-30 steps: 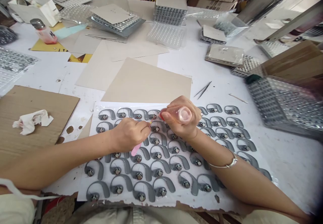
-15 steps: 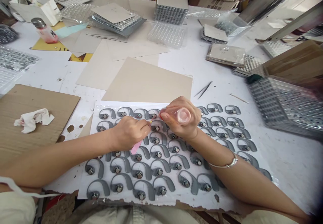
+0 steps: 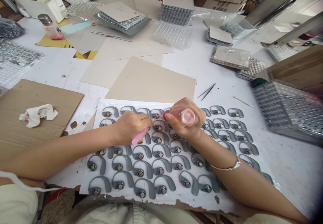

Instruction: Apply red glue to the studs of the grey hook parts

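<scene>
My left hand (image 3: pixel 133 125) is closed on a slim pink-handled tool (image 3: pixel 140 135), whose broad end sticks out below the fingers; its yellowish tip points right. In my right hand (image 3: pixel 188 120) lies a small clear squeeze bottle (image 3: pixel 188 117) with reddish liquid, its base turned towards me and its nozzle end aimed left, close to the tool's tip. Both hands hover over rows of grey ear-hook earphone parts (image 3: pixel 161 166), each with a round metal piece and thin wires. They lie on a white sheet (image 3: pixel 171 198). My hands and forearms hide several of the parts.
Tweezers (image 3: pixel 207 91) and a thin stick (image 3: pixel 242 101) lie beyond the rows. At left, a crumpled tissue (image 3: pixel 37 115) rests on cardboard (image 3: pixel 15 96). Beige card sheets (image 3: pixel 151 81) lie ahead. Stacked plastic trays (image 3: pixel 290 106) stand at right, and a capped bottle (image 3: pixel 51 28) at far left.
My view has shifted slightly left. My left hand has risen a little, and the pink tool's broad end has swung upward. My right hand still holds the bottle nearly as before.
</scene>
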